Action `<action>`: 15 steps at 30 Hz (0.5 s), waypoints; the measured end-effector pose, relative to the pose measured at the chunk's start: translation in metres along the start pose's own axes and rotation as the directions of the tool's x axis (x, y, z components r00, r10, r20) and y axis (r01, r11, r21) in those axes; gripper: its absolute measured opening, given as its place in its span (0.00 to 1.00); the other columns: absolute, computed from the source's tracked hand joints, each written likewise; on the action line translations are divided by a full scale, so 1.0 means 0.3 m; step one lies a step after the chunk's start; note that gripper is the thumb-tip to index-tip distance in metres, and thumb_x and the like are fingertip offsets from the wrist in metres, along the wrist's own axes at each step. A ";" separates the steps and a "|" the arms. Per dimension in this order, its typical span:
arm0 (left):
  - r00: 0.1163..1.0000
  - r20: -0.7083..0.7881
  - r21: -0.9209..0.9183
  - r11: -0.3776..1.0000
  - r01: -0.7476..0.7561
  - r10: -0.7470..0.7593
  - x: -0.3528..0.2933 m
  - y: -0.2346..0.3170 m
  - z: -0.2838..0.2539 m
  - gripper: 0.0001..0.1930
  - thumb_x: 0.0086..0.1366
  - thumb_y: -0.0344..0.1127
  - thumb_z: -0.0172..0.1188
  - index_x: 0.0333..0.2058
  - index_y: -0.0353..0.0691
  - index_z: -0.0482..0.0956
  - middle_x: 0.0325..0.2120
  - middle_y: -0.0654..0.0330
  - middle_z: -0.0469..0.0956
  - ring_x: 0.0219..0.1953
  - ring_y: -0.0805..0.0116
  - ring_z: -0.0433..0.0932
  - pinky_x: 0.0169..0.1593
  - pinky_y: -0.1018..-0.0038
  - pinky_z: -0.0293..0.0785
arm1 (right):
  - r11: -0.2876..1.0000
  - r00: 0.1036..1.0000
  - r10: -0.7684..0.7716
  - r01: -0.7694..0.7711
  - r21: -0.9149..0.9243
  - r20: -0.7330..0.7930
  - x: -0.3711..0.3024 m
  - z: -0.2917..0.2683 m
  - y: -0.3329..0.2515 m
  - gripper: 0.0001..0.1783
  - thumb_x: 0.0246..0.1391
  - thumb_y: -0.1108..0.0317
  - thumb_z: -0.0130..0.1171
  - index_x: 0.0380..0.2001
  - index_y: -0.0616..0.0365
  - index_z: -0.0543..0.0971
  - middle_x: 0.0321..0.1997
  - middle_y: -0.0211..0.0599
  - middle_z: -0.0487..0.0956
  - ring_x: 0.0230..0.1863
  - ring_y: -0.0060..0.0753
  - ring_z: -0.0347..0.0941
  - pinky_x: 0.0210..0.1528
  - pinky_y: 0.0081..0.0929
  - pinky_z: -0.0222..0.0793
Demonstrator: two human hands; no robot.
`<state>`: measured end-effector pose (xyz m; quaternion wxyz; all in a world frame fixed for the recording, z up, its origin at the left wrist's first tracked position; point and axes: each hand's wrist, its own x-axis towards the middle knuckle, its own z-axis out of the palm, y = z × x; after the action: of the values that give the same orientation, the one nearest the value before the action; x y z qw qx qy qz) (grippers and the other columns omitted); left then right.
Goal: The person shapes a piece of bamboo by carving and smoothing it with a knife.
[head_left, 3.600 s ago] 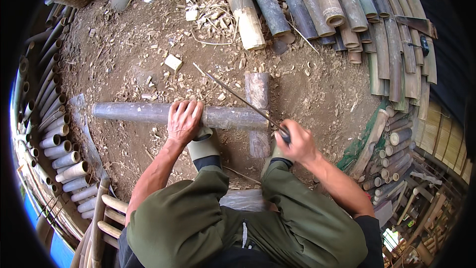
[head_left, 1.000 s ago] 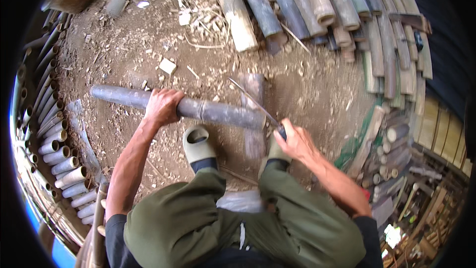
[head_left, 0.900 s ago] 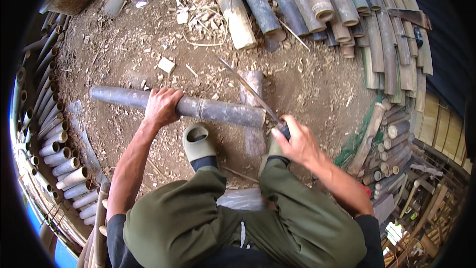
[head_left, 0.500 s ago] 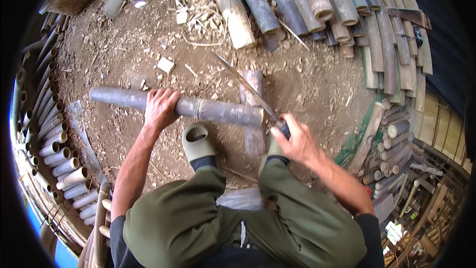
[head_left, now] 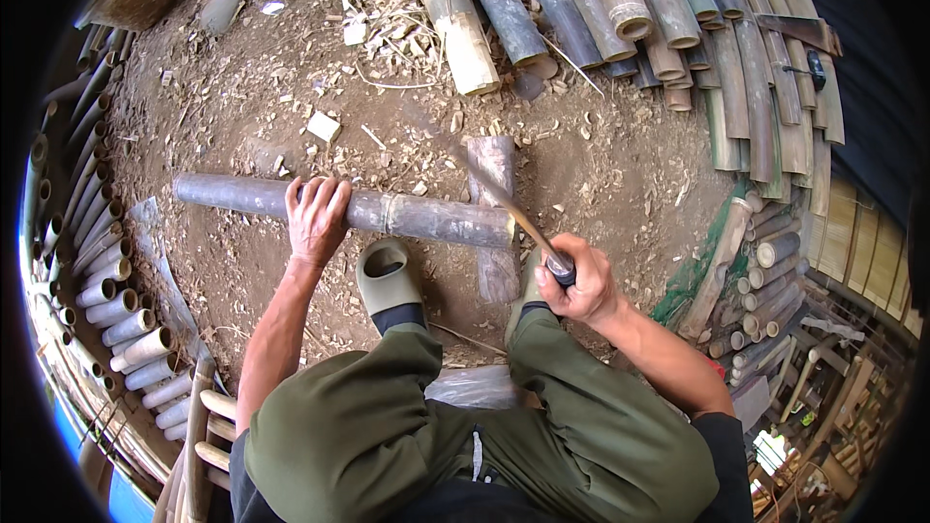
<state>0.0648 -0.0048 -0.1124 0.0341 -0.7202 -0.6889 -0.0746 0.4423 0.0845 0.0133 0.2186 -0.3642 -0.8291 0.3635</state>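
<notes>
In the head view, a dark bamboo pole (head_left: 431, 217) lies crosswise in front of the person, over the middle of a short wooden block (head_left: 492, 160), its right end at about the block's right edge. The left hand (head_left: 318, 220) lies over the pole left of its pale joint, fingers a little apart and curled over the top; the thumb's grip cannot be told. The right hand (head_left: 581, 283) is closed around the dark handle of a long blade (head_left: 503, 198), which slants up and leftward over the block, its tip blurred; whether it touches the pole's end cannot be told. A clog (head_left: 390, 276) stands just below the pole, left of the block. On the dirt ground (head_left: 232, 291), a pale wood piece (head_left: 324, 126) lies beyond the pole, bamboo tubes (head_left: 141, 349) line the left edge, and stacked bamboo (head_left: 668, 5) fills the far right corner.
</notes>
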 end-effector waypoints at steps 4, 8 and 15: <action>1.000 0.020 0.004 1.000 0.021 -0.021 -0.002 0.019 -0.004 0.28 0.52 0.30 0.63 0.54 0.48 0.72 0.48 0.59 0.75 0.55 0.58 0.73 0.68 0.47 0.53 | 0.869 0.810 0.476 -0.373 -0.326 0.343 -0.067 -0.002 0.145 0.18 0.60 0.58 0.58 0.41 0.61 0.68 0.30 0.58 0.81 0.30 0.64 0.79 0.32 0.50 0.77; 0.887 0.457 -0.076 0.997 -0.033 0.064 0.053 -0.024 -0.102 0.41 0.44 0.33 0.71 0.61 0.49 0.67 0.51 0.55 0.74 0.58 0.54 0.71 0.66 0.48 0.60 | 0.870 0.803 0.486 -0.409 -0.274 0.344 -0.055 -0.026 0.082 0.19 0.61 0.56 0.58 0.45 0.61 0.69 0.34 0.59 0.81 0.34 0.65 0.80 0.34 0.49 0.77; 0.694 0.701 -0.270 0.962 0.046 0.163 0.194 -0.096 -0.103 0.26 0.36 0.36 0.73 0.39 0.45 0.77 0.37 0.57 0.81 0.45 0.54 0.80 0.51 0.58 0.77 | 0.999 1.000 -0.030 0.029 -0.032 -0.010 0.020 -0.049 -0.084 0.17 0.59 0.63 0.62 0.42 0.66 0.73 0.30 0.48 0.80 0.27 0.45 0.81 0.28 0.36 0.79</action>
<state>0.0364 0.0493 -0.0745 -0.3321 -0.7115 -0.6073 0.1212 0.4365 0.0839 0.0425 0.2227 -0.3572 -0.8388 0.3452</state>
